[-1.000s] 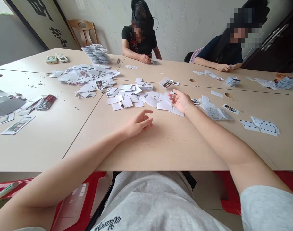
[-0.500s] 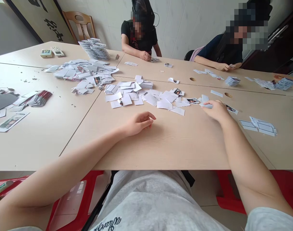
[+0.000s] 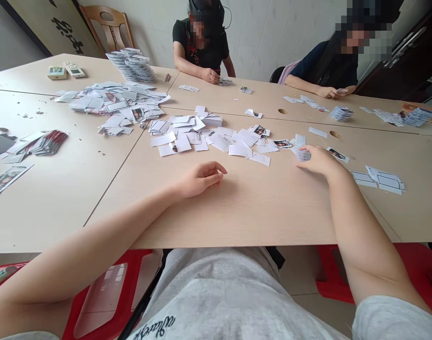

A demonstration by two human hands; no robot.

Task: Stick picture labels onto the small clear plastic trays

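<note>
Right hand [image 3: 313,158] at papers [image 3: 302,154], between 2 photo cards [image 3: 338,155] | co-workers [image 3: 206,56]: 2

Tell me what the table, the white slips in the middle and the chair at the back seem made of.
Table: probably wood-look laminate, smooth, with faint pale grain. Slips: likely paper, matte, thin with crisp edges. Chair: apparently wood, warm brown, perhaps varnished, with a slatted back.

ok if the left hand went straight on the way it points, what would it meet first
Probably the white slip at the near edge of the loose paper pile; depth ahead of the left hand is unclear.
</note>
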